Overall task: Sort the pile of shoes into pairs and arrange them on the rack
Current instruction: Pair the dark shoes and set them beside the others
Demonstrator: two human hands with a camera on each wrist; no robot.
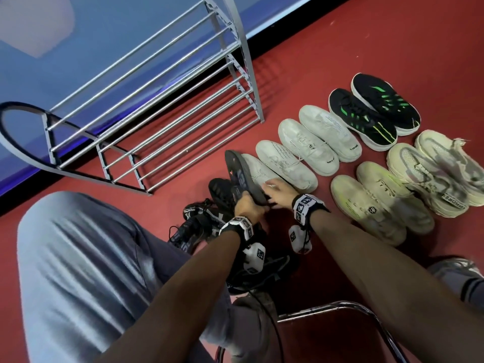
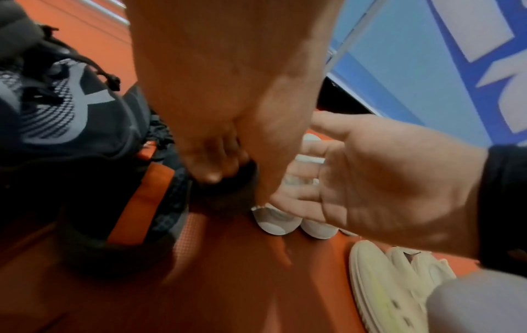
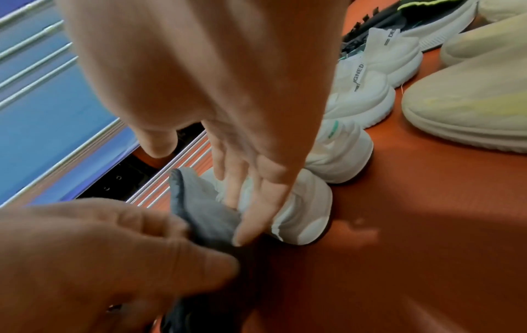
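Your grey-trousered knee [image 1: 78, 258] fills the near left of the head view, and your two forearms reach out past it over the red floor [image 1: 327, 74]. Your left hand [image 1: 247, 205] grips a black shoe [image 1: 242, 174] by its heel end, fingers curled round it, with the dark sole turned up and tilted toward the rack. Your right hand [image 1: 277, 191] sits just beside it with its fingers fairly straight, the tips on that shoe's heel edge and on the nearest white sneaker [image 1: 258, 170]; from the right wrist view the fingers [image 3: 256, 196] lie across the white sneaker's collar rather than closing round anything.

Below your left wrist lies a heap of black sneakers [image 1: 199, 224] with grey and white markings, still unsorted on the floor.

To the right, shoes stand side by side in two rows: four white sneakers, then a black pair with green stripes [image 1: 374, 111] in the far row; a cream pair with yellow tint [image 1: 379, 203] and a chunky beige-and-grey pair [image 1: 440, 171] in the near row.

Your metal shoe rack [image 1: 157, 82] stands against the blue wall [image 1: 91, 35] with nothing on its bars. A chrome chair frame [image 1: 340, 307] shows at the bottom edge.
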